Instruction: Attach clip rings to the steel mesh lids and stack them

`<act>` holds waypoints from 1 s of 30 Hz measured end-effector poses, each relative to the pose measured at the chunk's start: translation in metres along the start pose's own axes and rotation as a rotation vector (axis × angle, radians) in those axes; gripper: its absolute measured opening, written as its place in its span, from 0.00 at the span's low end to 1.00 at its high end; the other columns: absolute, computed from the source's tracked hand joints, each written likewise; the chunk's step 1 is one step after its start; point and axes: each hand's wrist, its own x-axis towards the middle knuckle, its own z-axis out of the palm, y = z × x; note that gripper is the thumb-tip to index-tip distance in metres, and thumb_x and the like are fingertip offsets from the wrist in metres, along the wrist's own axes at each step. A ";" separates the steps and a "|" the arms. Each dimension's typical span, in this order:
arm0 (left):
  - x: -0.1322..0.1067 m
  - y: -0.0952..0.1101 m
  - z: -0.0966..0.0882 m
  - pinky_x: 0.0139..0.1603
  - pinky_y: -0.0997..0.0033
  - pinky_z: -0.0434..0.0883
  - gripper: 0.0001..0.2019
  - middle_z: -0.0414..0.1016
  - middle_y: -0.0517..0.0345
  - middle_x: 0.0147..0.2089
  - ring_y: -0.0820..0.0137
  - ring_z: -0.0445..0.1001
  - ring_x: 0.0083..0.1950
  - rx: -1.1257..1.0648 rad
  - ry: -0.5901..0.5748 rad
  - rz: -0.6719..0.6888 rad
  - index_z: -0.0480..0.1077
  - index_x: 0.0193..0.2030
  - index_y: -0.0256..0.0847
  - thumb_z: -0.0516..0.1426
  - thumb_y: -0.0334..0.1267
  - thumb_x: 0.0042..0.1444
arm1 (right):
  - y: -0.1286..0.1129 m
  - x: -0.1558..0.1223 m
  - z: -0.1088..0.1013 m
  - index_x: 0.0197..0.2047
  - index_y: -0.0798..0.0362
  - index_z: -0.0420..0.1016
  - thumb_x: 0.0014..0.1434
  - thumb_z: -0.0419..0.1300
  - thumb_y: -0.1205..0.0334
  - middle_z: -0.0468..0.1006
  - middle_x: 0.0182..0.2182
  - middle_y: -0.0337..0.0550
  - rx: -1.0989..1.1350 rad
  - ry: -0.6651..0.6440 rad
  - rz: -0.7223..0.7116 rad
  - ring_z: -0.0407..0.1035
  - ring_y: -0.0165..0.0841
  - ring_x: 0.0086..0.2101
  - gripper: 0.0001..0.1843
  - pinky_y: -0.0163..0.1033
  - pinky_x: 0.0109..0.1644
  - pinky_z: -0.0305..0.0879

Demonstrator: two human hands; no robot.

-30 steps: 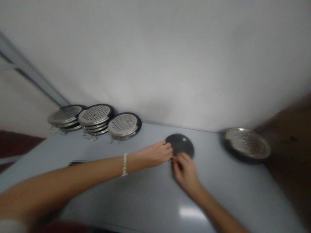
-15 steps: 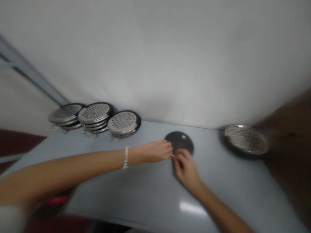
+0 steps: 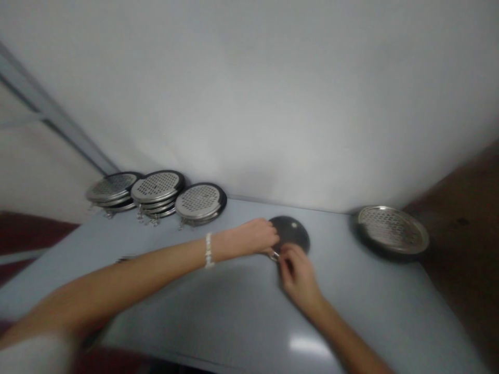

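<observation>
A dark round disc [image 3: 291,234] lies on the pale grey table [image 3: 218,306], its underside showing and a small bright spot on it. My left hand [image 3: 251,236] grips the disc's lower left edge. My right hand [image 3: 298,272] pinches a small metal clip [image 3: 275,255] at the disc's lower rim, and its fingers partly hide the clip. The two hands nearly touch there. A perforated round steel cover [image 3: 392,229] with a dark rim sits to the right of my right hand, well apart from it.
Three stacks of perforated round steel covers [image 3: 198,201] with small wire clips stand along the table's back edge, left of the disc. A white wall [image 3: 253,104] rises behind the table. Brown floor [image 3: 460,259] shows beyond the right edge.
Both hands stay on the disc and clip. The whole view has shifted slightly, and my left forearm lies at a slightly steeper angle.
</observation>
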 end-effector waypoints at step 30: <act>-0.059 0.016 0.052 0.40 0.64 0.82 0.12 0.71 0.64 0.27 0.76 0.73 0.26 -1.672 1.102 -1.398 0.66 0.41 0.38 0.63 0.41 0.58 | -0.020 0.000 -0.017 0.43 0.51 0.70 0.66 0.52 0.73 0.74 0.33 0.42 0.075 0.107 -0.103 0.69 0.34 0.35 0.09 0.38 0.39 0.67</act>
